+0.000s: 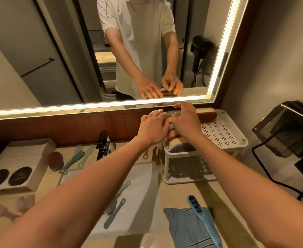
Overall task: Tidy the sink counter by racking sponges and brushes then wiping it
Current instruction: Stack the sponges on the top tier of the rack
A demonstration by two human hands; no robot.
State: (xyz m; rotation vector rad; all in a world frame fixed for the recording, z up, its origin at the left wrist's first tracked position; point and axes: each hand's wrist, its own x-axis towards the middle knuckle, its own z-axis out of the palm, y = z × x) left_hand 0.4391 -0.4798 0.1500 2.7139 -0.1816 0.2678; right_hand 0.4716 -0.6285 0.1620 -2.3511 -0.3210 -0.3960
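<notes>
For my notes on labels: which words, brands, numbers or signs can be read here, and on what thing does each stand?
None can be read.
The white box, the white rack, the blue brush and the dark box at the right show no legible print.

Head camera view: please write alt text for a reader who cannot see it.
Two hands work at the brown and cream sponges on the top shelf of a white perforated plastic rack below a lit mirror: the left hand lies flat on them, the right hand pinches one. A blue plastic brush lies on a blue cloth nearer the camera.
</notes>
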